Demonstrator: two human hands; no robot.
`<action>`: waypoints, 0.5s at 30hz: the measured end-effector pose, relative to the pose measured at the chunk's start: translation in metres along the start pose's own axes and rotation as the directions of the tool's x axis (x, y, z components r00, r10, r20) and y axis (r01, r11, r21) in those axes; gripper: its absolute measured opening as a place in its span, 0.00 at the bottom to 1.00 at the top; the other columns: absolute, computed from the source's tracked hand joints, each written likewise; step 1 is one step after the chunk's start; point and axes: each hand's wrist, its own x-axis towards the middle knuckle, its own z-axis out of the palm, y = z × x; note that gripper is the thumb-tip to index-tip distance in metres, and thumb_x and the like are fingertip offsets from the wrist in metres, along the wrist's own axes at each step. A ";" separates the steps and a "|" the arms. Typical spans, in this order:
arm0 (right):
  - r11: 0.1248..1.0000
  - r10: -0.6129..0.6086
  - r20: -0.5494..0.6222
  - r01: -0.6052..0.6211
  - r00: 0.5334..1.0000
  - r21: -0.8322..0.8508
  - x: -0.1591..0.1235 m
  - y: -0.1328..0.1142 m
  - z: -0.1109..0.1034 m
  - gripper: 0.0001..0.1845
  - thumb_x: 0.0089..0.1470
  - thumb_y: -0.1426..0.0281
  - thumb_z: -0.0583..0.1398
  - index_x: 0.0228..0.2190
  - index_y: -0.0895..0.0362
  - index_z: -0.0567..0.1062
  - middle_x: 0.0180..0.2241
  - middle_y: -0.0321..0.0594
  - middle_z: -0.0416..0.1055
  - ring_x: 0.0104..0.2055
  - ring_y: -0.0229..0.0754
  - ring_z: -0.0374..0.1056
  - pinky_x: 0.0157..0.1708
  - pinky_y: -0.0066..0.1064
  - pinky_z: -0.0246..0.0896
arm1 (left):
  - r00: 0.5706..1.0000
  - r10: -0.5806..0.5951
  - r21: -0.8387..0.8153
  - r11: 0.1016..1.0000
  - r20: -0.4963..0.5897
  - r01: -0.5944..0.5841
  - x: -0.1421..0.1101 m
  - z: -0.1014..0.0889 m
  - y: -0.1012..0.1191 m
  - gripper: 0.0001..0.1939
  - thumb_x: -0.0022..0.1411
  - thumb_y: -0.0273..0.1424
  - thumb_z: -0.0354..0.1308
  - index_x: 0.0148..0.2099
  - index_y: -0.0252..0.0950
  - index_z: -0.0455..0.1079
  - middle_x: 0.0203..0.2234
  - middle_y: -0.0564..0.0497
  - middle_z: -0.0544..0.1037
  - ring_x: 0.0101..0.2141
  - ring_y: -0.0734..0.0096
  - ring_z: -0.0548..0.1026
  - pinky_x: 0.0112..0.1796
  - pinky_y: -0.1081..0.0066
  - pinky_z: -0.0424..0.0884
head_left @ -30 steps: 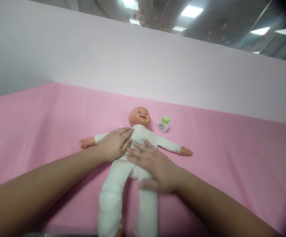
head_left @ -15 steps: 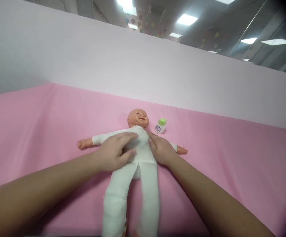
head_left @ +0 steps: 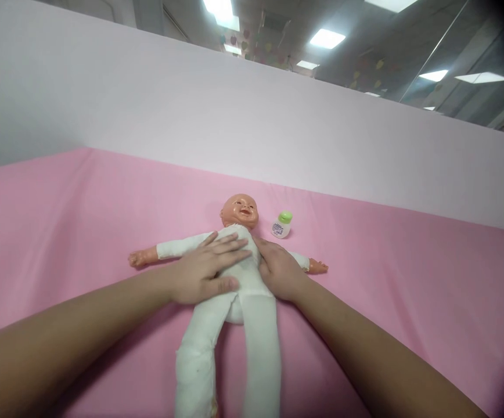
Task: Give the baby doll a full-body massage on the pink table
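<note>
A baby doll (head_left: 258, 313) with a white cloth body and plastic head and hands lies on its back, arms spread and head away from me. My left hand (head_left: 208, 267) rests flat across its chest and belly, fingers spread and thumb apart. At the doll's other side, my right hand (head_left: 280, 267) lies along the edge of the torso with its fingers stretched toward the shoulder, covering part of the doll's arm. Neither hand holds anything. Beside the doll's head stands a small clear bottle (head_left: 281, 227) with a green cap and a printed label.
A pink cover (head_left: 391, 278) with a few soft creases spreads under the doll. Behind it rises a white wall panel (head_left: 217, 110), with glass above it showing ceiling lights.
My right hand has gone from the doll's belly to the side of its torso. My left hand has slid lower on the chest, and its fingers have spread out.
</note>
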 end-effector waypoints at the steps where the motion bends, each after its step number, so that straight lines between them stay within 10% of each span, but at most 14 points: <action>1: 1.000 0.000 0.002 0.000 1.000 0.002 0.000 0.001 0.000 0.40 0.55 0.79 0.53 0.68 0.53 0.60 0.63 0.46 0.69 0.64 0.51 0.65 0.66 0.52 0.57 | 0.999 -0.039 0.019 0.999 -0.011 0.040 0.002 0.002 -0.008 0.34 0.72 0.52 0.49 0.75 0.51 0.52 0.74 0.48 0.51 0.72 0.45 0.46 0.68 0.36 0.38; 8: 0.999 -0.005 -0.104 0.011 0.995 0.053 -0.007 -0.001 0.000 0.34 0.59 0.73 0.55 0.66 0.53 0.64 0.66 0.48 0.64 0.68 0.53 0.59 0.67 0.55 0.54 | 0.939 -0.240 -0.025 0.970 -0.247 0.242 0.009 0.007 -0.036 0.31 0.77 0.46 0.40 0.73 0.37 0.58 0.67 0.46 0.67 0.66 0.58 0.65 0.66 0.57 0.59; 15: 0.822 -0.555 0.089 0.528 0.827 0.213 -0.032 -0.070 -0.016 0.29 0.65 0.54 0.54 0.63 0.51 0.68 0.64 0.41 0.69 0.71 0.47 0.56 0.72 0.45 0.44 | 0.940 -0.228 -0.028 0.973 -0.254 0.229 0.009 0.006 -0.034 0.30 0.77 0.44 0.40 0.72 0.37 0.60 0.66 0.47 0.68 0.65 0.58 0.67 0.65 0.57 0.61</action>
